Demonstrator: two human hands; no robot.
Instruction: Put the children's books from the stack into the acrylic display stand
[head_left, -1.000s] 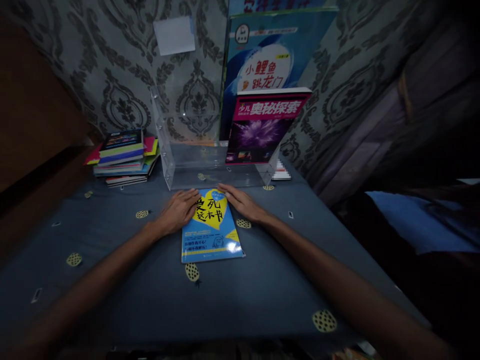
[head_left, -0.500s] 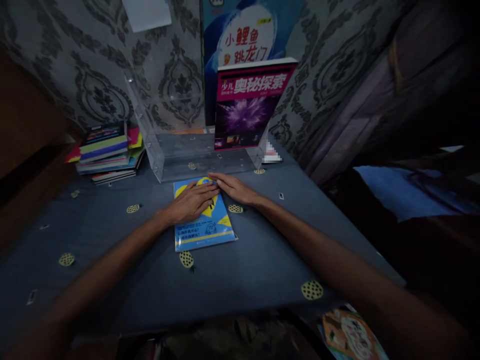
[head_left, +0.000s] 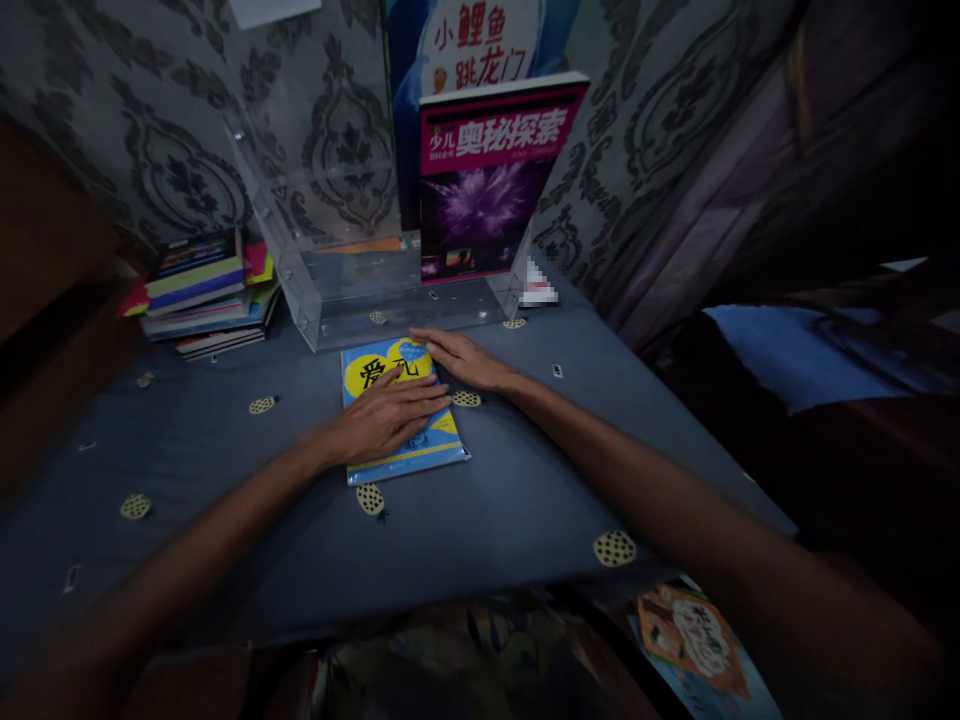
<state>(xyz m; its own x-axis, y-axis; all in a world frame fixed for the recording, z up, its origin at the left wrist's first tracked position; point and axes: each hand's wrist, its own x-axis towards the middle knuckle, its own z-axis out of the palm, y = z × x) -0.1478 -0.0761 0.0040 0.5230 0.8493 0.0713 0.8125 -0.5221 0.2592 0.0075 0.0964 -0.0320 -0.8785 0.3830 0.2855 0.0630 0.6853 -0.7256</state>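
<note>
Head view, left hand point(head_left: 386, 420) slid lower, flat across blue book point(head_left: 397, 412), right hand point(head_left: 465, 358) flat, unmoved at its edge

A purple-covered book point(head_left: 480, 190) stands in a clear acrylic rack point(head_left: 315, 290) at upper centre; stacked books point(head_left: 202, 295) lie left.

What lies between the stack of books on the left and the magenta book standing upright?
In the head view, a clear acrylic stand sits between the stack of books and the magenta book, which stands in its right end.
</note>
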